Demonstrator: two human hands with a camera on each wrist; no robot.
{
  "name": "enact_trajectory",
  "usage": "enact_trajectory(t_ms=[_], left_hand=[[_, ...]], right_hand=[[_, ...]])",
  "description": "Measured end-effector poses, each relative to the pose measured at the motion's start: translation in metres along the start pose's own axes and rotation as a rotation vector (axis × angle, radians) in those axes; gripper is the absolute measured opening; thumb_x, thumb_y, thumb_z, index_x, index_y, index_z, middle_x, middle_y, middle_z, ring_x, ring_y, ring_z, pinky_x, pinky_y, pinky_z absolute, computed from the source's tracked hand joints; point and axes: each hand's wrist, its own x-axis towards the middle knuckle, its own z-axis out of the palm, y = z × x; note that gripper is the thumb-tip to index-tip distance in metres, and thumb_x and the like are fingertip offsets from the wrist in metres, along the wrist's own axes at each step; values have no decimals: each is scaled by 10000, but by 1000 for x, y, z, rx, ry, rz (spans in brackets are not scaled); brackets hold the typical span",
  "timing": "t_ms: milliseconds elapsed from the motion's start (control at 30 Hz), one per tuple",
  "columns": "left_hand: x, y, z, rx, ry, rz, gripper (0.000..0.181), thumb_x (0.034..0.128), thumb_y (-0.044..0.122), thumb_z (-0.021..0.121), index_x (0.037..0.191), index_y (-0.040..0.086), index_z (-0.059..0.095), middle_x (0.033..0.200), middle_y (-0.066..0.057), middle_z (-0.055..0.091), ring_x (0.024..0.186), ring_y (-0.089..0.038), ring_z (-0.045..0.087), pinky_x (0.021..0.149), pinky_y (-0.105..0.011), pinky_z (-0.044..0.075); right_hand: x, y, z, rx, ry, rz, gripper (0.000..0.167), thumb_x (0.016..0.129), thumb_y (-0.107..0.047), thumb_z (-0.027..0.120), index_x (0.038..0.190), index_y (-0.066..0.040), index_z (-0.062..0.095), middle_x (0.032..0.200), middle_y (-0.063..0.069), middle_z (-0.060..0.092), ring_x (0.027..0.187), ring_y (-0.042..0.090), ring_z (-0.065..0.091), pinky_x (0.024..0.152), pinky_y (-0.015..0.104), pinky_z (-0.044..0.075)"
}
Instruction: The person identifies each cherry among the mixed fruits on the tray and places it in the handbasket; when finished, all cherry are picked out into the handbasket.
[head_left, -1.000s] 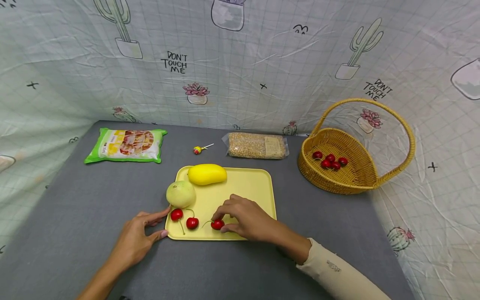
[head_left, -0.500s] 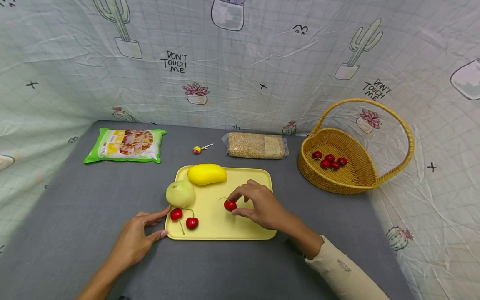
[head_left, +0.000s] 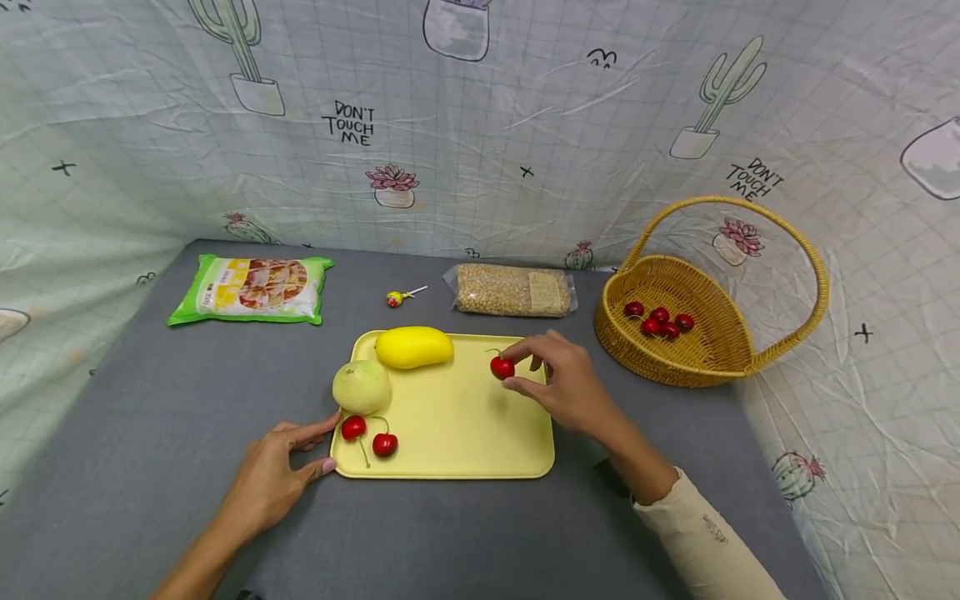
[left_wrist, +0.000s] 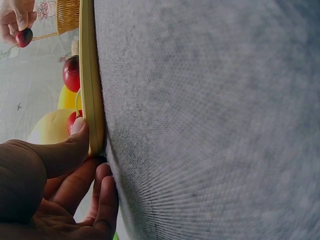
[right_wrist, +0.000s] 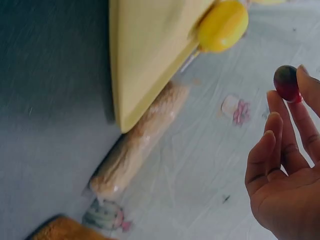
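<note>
My right hand (head_left: pixel 570 379) pinches a red cherry (head_left: pixel 502 367) between thumb and fingers, above the right part of the yellow tray (head_left: pixel 450 433). In the right wrist view the cherry (right_wrist: pixel 286 83) sits at the fingertips, with the other fingers loosely bent. My left hand (head_left: pixel 270 479) holds the tray by its near left corner. In the left wrist view the thumb (left_wrist: pixel 70 150) lies against the rim. Two cherries with stems, one at the edge (head_left: pixel 353 428) and one beside it (head_left: pixel 385 445), lie near that corner. A pale green round fruit (head_left: pixel 362 387) and a yellow mango (head_left: pixel 414 347) lie behind them.
A wicker basket (head_left: pixel 622 350) with a tall handle stands at the right, with several cherries (head_left: pixel 660 321) inside. Along the back lie a green-edged food packet (head_left: pixel 251 289), a lollipop (head_left: pixel 397 297) and a clear bag of grains (head_left: pixel 513 290). A patterned cloth (head_left: pixel 480 125) hangs behind.
My right hand has lifted the cherry from the tray's near side and carried it back and to the right. The left hand and the tray have stayed put.
</note>
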Motion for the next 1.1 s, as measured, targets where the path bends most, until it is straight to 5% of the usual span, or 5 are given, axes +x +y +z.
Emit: enact_trajectory(t_ms=[567,1100], left_hand=[[1,-1,0,-8,6,17,654,775,96,941,1390,154,725,1132,-74,769,1008,-251,716,863,-464,581],[0,-1,0,-13,-4,8,659,775,95,939,1394,155,722,1148,-72,773,1018,-253,713,871,-463,589]], right_hand=[[-8,54,-56,-106,240,199,355,869,-187,901,1200,-148,781,996,78,755,769,205,580,646,218,462],[-18,105,-92,-93,364,343,290,921,-181,855,1189,-87,794,1018,143,775,730,104,549,631,146,417]])
